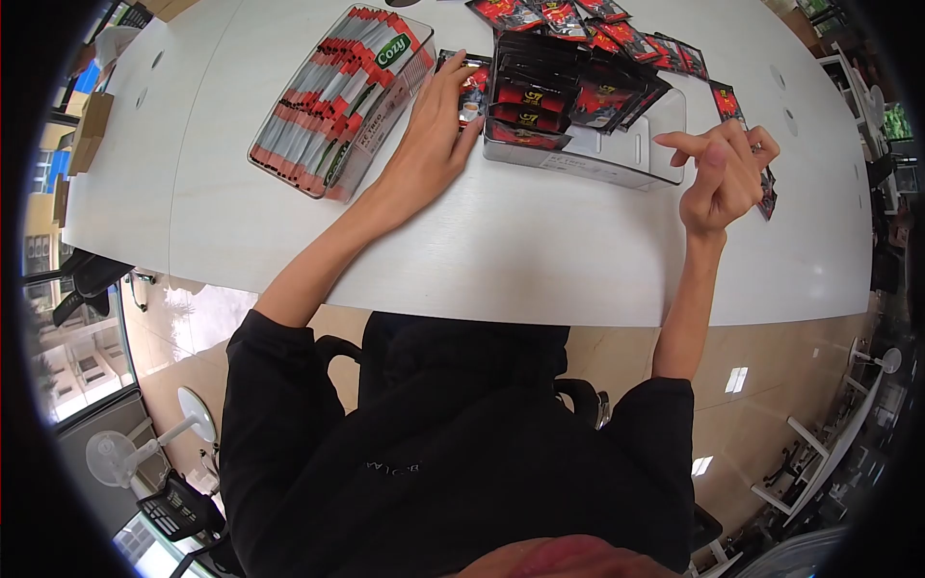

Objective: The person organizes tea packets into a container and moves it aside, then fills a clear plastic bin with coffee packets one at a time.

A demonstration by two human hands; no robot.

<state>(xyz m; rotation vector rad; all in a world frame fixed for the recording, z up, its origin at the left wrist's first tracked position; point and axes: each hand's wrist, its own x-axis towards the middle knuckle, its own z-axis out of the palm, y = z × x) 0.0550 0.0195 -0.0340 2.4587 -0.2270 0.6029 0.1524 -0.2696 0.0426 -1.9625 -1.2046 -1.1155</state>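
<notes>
My left hand (434, 130) is closed on a black-and-red coffee sachet (472, 94), its fingers at the top and thumb near the lower edge. The sachet lies just left of a clear plastic bin (631, 169). Black-and-red coffee sachets (532, 93) stand packed in the bin's left and middle part, while its right end shows bare floor. Beside that right end, my right hand (727, 178) hovers palm up with fingers bent and apart, holding nothing. Under and behind it lie loose sachets (727, 101), partly hidden by the hand.
Left of my left hand, a second clear bin (361, 178) is full of red-and-silver stick packs with a green Cozy label. More loose coffee sachets (626, 39) are spread behind the bin on the white table (501, 241). Cardboard boxes (92, 130) stand at the far left.
</notes>
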